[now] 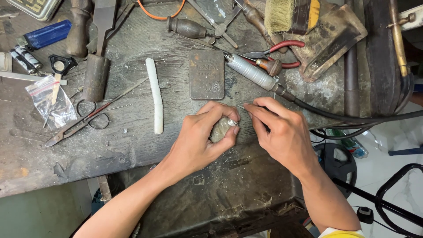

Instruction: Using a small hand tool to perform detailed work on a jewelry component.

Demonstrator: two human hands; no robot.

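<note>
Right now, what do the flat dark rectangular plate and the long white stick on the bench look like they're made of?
The flat dark rectangular plate looks like cast metal, dull and tarnished, with raised relief on its face. The long white stick has a matte, chalky surface with faint segment lines; it could be wax or a compressed compound, hard to tell.

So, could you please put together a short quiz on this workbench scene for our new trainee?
1. True or false: the left hand is closed around a small grey lump with a bright metal piece at its tip.
2. Which thing lies closest to the left of the left hand?
A. the white stick
B. the blue lighter
C. the bristle brush
3. Fill in: the right hand pinches a thin pointed ____ aimed at the lump.

Key
1. True
2. A
3. tool; its exact kind is too small to tell.
</note>
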